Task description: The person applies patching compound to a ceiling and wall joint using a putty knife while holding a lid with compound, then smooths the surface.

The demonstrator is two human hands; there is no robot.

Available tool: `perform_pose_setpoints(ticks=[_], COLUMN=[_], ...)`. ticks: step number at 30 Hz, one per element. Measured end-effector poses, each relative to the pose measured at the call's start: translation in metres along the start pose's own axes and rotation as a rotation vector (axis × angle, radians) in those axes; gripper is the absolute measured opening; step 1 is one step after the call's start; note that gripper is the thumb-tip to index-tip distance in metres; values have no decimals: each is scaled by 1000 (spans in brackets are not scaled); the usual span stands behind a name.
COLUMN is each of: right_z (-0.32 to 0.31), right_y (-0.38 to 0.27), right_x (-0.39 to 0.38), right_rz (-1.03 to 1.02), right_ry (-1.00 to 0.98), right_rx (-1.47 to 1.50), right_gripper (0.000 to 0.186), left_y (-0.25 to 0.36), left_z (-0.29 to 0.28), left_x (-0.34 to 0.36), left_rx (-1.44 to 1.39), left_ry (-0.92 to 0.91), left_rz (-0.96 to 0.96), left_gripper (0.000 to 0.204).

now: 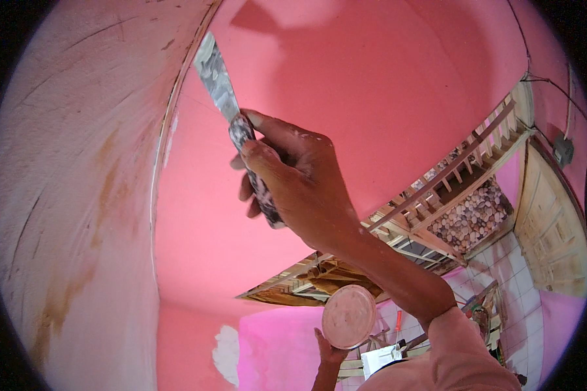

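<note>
My right hand [300, 176] is raised in front of the pink wall, its fingers wrapped around the handle of a putty knife [218, 78]. The blade points up and left, smeared with whitish filler, and the handle is spotted with it too. Its tip is close to the seam between wall and ceiling; I cannot tell whether it touches. Lower down, my left hand [332, 355] holds a round pale-pink lid-like disc [349, 317] with a raised rim. Most of the left fingers are hidden behind it.
A whitish, brown-stained ceiling [78, 195] fills the left side. White patches [227, 355] mark the lower wall. To the right are a wooden slatted frame [450, 176], a pebble-patterned panel [473, 218], a wooden door [554, 221] and hanging cables. A red-handled tool [398, 320] lies below.
</note>
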State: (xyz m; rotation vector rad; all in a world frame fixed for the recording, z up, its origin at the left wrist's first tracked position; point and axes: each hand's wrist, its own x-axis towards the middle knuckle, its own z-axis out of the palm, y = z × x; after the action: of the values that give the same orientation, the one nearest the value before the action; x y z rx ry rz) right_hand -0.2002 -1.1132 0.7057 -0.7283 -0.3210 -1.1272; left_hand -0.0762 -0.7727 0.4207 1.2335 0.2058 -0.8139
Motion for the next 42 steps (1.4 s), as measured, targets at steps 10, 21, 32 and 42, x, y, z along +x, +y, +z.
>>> perform_pose_setpoints(ticks=[10,21,32,42], right_z=[67,17,5,9], right_y=[7,8,-15,-17], right_x=[13,-16,24,-54], right_rz=[-163,169,19,80], right_ry=[43,-28,-140,-194], right_rx=[167,35,141,92], right_gripper=[48,43,40,39], left_y=[1,2,-5,-7], left_z=[-12,-10,-12,-2], left_x=[7,-2,0,-8], left_rx=[3,45,15,16], left_ry=[-46,-23,-86,-35], left_rz=[30,50,38,-19], left_gripper=[80,79,79,83])
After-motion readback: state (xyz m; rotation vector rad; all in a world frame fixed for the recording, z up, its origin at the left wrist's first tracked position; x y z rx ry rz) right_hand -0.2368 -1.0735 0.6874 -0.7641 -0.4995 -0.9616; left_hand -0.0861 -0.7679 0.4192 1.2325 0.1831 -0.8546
